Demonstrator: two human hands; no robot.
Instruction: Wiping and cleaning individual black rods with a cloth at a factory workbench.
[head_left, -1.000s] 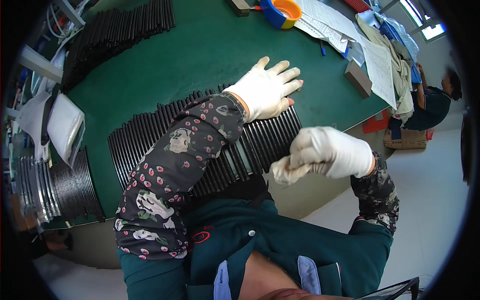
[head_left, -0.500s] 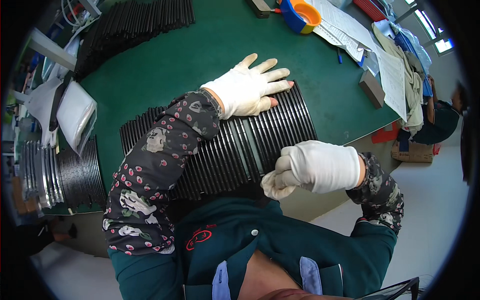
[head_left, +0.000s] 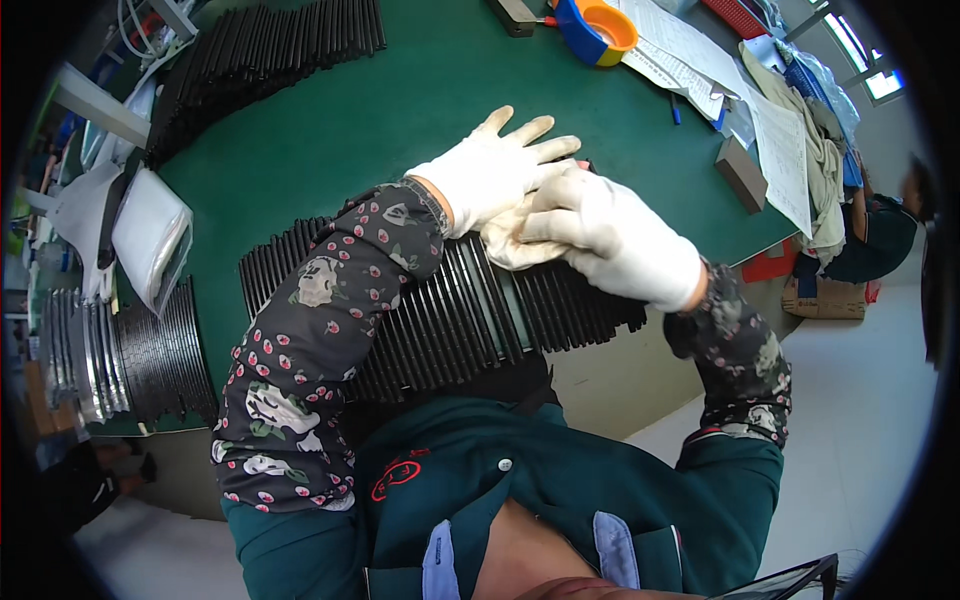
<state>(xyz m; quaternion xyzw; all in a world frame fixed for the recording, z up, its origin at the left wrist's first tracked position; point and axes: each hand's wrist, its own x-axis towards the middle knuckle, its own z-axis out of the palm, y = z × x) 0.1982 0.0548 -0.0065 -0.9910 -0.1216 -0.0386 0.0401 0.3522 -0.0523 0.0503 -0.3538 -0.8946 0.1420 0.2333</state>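
Note:
Thin black rods [head_left: 430, 330] lie side by side in a wide row along the near edge of the green table. My left hand [head_left: 480, 175], in a white glove with bare fingertips, rests flat at the far ends of the rods with its fingers spread. Close against it, my right hand [head_left: 625, 235], also gloved in white, has its fingers bunched round what looks like a crumpled off-white cloth [head_left: 515, 240]. The cloth lies over the rods' far part and hides the left thumb. A narrow gap splits the row just below the cloth.
More black rods [head_left: 270, 45] are piled at the far left, and another stack [head_left: 165, 345] lies at the near left beside plastic bags [head_left: 150, 235]. Papers [head_left: 690, 60], a dark block [head_left: 741, 175] and an orange-and-blue tape holder [head_left: 597, 32] sit toward the right. Another person [head_left: 880, 240] is beyond.
My right hand has moved from the rods' near ends up to their far ends, beside my left hand, carrying the cloth along. The left hand has stayed in place.

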